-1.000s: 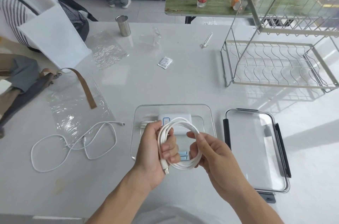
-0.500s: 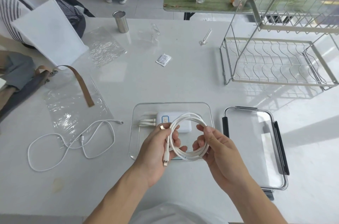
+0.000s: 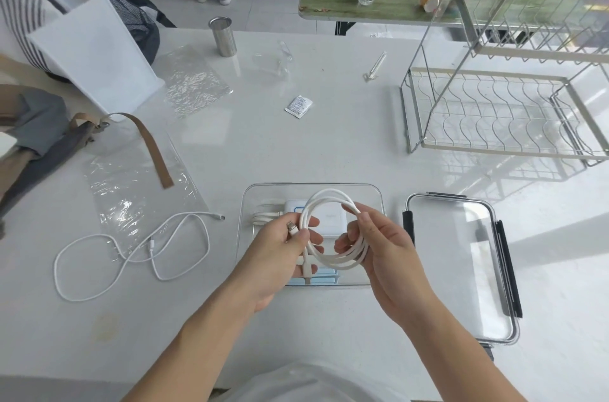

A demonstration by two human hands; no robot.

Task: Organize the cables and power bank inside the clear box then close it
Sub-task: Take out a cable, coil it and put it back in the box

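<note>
While I watch, both hands (image 3: 280, 253) (image 3: 379, 250) pinch coiled cable (image 3: 333, 200) over box (image 3: 375, 190); lid (image 3: 461, 270) at 3 o'clock.

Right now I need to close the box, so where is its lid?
In the head view the lid lies flat on the table, right of the clear box and near the right hand.

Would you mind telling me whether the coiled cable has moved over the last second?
Yes. The coiled cable has opened into a wider loop and shifted slightly rightward over the clear box, now spanning the power bank.
</note>
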